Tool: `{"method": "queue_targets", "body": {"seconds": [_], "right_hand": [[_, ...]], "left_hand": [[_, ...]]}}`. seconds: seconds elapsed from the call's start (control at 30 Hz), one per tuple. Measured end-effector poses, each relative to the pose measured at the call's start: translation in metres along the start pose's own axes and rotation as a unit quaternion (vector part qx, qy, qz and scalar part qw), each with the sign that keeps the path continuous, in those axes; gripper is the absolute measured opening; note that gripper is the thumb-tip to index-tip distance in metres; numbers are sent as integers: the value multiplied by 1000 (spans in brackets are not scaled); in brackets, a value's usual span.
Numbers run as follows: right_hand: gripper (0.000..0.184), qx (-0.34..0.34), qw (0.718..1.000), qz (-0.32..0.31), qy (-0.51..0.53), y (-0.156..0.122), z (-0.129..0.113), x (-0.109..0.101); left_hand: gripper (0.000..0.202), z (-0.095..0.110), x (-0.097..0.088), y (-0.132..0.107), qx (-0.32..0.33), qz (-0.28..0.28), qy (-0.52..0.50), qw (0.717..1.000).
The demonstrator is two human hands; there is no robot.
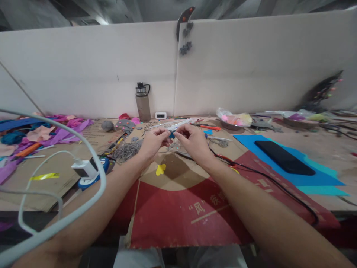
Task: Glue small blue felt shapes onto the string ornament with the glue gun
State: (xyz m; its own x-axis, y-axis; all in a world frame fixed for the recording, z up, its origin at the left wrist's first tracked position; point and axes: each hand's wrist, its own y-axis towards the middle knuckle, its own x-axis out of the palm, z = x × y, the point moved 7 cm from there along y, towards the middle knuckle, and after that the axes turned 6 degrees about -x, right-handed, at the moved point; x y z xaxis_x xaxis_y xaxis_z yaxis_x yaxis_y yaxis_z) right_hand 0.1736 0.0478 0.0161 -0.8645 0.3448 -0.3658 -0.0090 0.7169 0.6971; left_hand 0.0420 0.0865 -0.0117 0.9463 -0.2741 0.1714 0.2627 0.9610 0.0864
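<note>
Both my hands meet over the middle of the table, fingertips pinched on one small blue piece (172,134). Its material and exact shape are too small to make out. My left hand (156,141) grips it from the left, my right hand (192,139) from the right. Below them, a yellow heart-like cutout (160,169) lies on the red and brown cardboard sheet (178,216). A tangle of grey yarn (126,150) is beside my left hand. Behind my right hand lies an orange-handled tool (209,127).
A phone (284,157) rests on blue sheets (251,143) at the right. A white cable (103,175) loops across the left near a plug adapter (85,169). Along the partition stand a bottle (143,104) and small clock (160,115). Coloured scraps (41,132) pile up far left.
</note>
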Motion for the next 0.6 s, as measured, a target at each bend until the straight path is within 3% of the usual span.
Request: {"method": "queue_targets", "body": {"seconds": [0.23,0.43,0.6], "right_hand": [[15,79,990,4,115,1,20,5],[15,109,990,5,91,3,25,1],[15,94,994,-14,53,2,19,2]], "left_hand": [[13,2,7,-4,-12,-32,-10,999],[21,1,11,-2,-36,-94,-21,995],[26,-2,6,2,-29,-81,41,995]]}}
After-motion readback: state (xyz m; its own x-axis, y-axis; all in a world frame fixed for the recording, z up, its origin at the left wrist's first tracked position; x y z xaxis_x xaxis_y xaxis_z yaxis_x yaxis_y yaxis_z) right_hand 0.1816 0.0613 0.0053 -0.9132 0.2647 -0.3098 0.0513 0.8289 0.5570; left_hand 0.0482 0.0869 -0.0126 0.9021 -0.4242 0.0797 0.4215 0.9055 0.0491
